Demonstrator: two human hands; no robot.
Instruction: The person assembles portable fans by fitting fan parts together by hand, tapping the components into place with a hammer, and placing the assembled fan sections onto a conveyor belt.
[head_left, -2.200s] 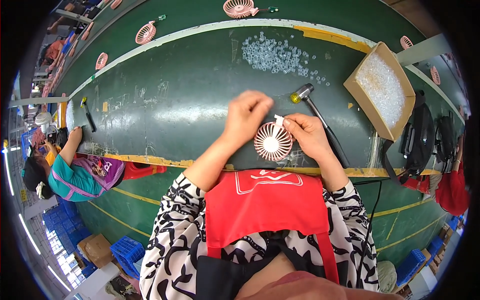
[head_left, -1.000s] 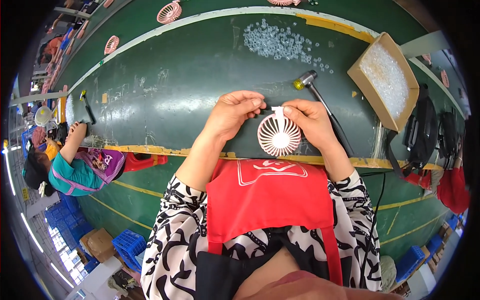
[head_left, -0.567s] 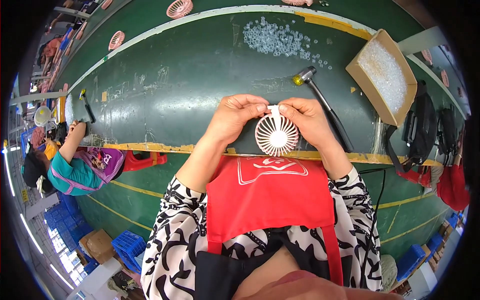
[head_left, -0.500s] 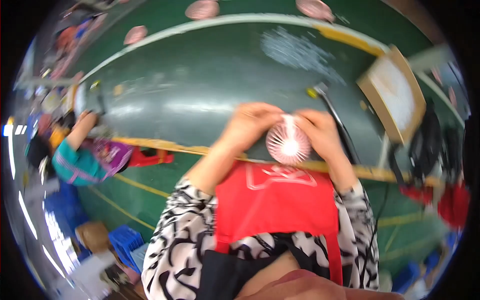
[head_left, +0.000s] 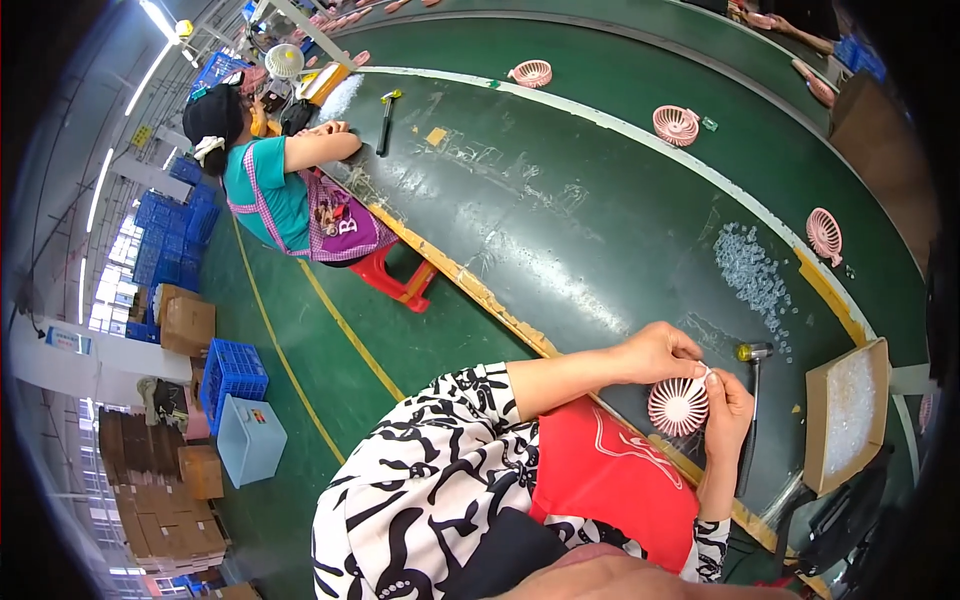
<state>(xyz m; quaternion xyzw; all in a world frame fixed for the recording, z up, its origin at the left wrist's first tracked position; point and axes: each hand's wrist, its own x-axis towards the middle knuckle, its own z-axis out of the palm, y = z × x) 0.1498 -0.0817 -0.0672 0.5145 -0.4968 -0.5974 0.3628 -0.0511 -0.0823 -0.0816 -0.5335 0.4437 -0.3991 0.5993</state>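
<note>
Close to the table's front edge, both my hands hold a round pink fan housing (head_left: 679, 406) with slats radiating from a pale centre. My left hand (head_left: 660, 355) pinches at the top of its rim, fingers bent together. Along the right side, my right hand (head_left: 730, 408) is closed on it, the thumb pressing near the same top spot. Whether a small part sits between the fingertips, I cannot tell. Just beyond my right hand lies a hammer (head_left: 754, 385) with a yellow-tipped head and dark handle.
Small clear pieces (head_left: 750, 275) lie scattered on the dark table (head_left: 480, 215). A cardboard box (head_left: 815, 425) of clear pieces stands at right. Behind a pale rail, a green belt (head_left: 590, 65) carries pink housings (head_left: 676, 125). At left, a co-worker (head_left: 268, 190) sits on a red stool (head_left: 395, 280).
The view has swung left and sharpened, so my hands appear farther right and lower. Both hands still hold the fan housing near its top edge.
</note>
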